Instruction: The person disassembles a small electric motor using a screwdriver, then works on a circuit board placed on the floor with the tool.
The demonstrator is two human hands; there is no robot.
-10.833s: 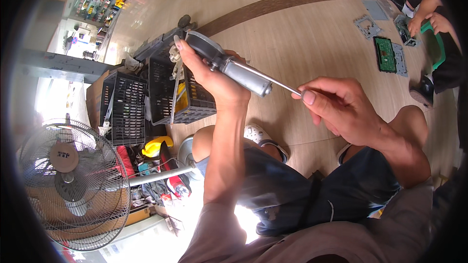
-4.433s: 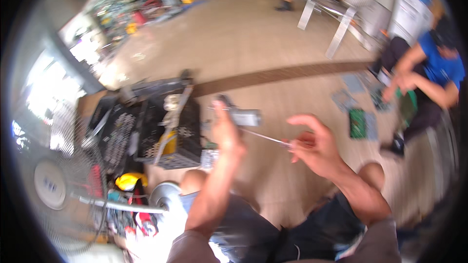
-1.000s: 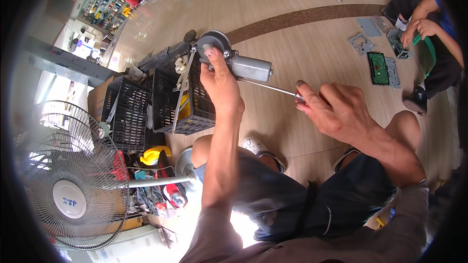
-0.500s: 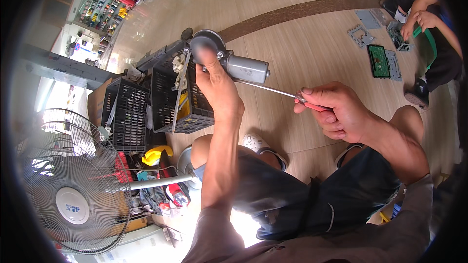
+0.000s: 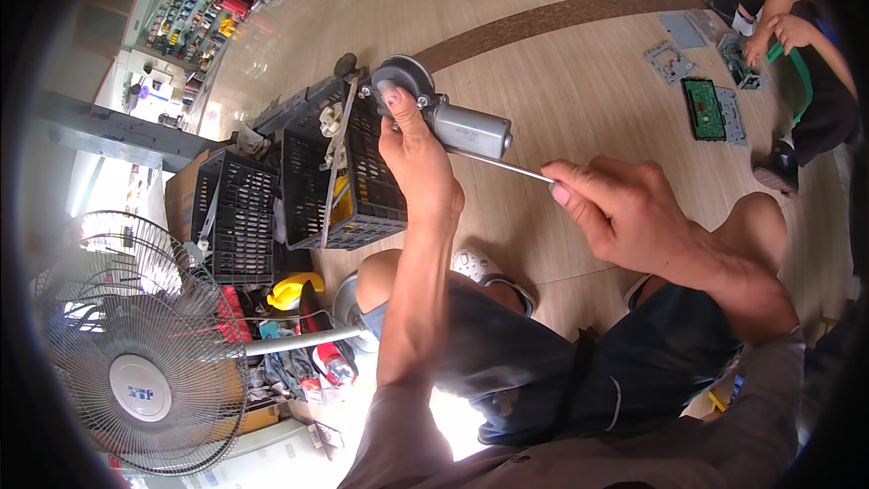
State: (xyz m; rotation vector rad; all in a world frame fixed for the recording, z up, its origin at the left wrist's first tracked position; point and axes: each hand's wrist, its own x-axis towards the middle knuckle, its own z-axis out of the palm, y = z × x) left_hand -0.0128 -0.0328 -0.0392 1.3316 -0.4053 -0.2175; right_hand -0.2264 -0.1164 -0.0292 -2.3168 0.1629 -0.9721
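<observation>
A geared electric motor (image 5: 472,131), with a silver cylinder and a round dark gear housing, is held up in front of me. My left hand (image 5: 418,149) grips its housing, thumb pressed on the round face. My right hand (image 5: 629,215) is closed around a screwdriver (image 5: 502,164); the handle is hidden inside the fist. The metal shaft slants up and left from the fist to the underside of the motor, beside my left hand. Where its tip ends is hidden behind the motor and hand.
Black plastic crates (image 5: 348,208) with metal parts stand left of my knees. A standing fan (image 5: 140,385) is at lower left. On the right, another person's hands (image 5: 780,36) work at an opened metal box (image 5: 740,63), near a green circuit board (image 5: 703,110) on the floor.
The motor and my left hand have shifted slightly right and down. My right hand has rolled over, so its back now shows and the red screwdriver handle is covered.
</observation>
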